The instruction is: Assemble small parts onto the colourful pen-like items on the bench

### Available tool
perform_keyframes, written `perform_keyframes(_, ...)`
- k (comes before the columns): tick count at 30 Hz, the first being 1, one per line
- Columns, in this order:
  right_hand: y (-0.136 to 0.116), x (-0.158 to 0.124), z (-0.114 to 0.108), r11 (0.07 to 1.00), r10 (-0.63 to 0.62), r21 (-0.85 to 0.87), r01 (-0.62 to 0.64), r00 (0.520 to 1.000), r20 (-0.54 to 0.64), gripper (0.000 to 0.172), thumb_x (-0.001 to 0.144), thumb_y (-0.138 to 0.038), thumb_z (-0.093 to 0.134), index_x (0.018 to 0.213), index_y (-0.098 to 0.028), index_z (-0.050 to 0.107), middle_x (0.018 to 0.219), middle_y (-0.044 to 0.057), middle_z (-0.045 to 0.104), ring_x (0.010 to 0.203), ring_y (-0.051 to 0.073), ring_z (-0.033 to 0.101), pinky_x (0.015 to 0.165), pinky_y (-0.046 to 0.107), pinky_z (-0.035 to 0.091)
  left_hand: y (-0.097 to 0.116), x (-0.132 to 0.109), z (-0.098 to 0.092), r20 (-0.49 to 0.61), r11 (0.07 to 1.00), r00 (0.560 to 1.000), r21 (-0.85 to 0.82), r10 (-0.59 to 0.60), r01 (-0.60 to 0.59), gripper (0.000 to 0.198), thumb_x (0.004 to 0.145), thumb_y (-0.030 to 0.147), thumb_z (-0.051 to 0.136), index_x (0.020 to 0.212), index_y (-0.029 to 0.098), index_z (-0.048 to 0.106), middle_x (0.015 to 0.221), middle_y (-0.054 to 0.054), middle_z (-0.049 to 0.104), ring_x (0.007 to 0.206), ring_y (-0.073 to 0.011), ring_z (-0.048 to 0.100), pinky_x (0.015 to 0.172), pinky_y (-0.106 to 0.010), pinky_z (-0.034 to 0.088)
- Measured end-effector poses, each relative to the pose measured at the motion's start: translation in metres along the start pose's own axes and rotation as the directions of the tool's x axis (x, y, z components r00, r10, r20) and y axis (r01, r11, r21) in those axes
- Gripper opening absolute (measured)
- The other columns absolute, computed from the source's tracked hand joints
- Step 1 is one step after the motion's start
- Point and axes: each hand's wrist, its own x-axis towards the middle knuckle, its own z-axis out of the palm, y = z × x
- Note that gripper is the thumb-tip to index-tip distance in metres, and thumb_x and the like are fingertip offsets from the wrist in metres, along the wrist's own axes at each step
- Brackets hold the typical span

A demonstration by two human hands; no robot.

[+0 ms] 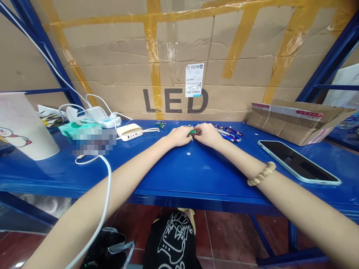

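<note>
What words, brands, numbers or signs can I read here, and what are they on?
"LED": large black letters on the big cardboard panel.
White label on that panel: print and barcodes, too small to read.
Red-and-white tape on the small box: too blurred.
Cream device: dark marks, too small.
Black clothing: white drawing, any lettering unclear.

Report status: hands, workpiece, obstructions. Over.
Left hand, right hand together on slim green piece. Glossy blue pen-like pieces piled beside right hand. White cable crosses in front of left forearm.
</note>
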Motion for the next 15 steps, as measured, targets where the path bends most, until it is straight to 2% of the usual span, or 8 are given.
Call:
perform_keyframes(6,0.0014,0.0022,0.0021,1.000,0.010,0.008,-0.010,1.000,-0.010,0.018,0.065,-0.013,0.053,0.078,-0.017,0.065,0.082,0.005,0.067,0.078,0.018,0.060,0.069,0.023,0.042,-0.0003,0.0004,0.0006,0.002,1.000,1.000,0.023,0.005,-0.005,0.035,0.080,0.022,0.035,0.114,0.024,0.045,0.111,-0.003,0.057,0.099,-0.0219,0.054,0.078,-0.033,0.047)
perform_keyframes(15,0.0048,0.0017,0.0023,0.998,0.041,0.044,-0.039,0.998,-0.046,0.027,0.063,-0.010,0.052,0.087,-0.016,0.065,0.084,0.005,0.066,0.078,0.017,0.059,0.070,0.024,0.043,0.0005,-0.0009,-0.0008,0.007,1.000,1.000,-0.002,-0.016,0.017,0.034,0.080,0.023,0.035,0.111,0.025,0.046,0.110,-0.002,0.057,0.100,-0.0217,0.054,0.078,-0.033,0.046)
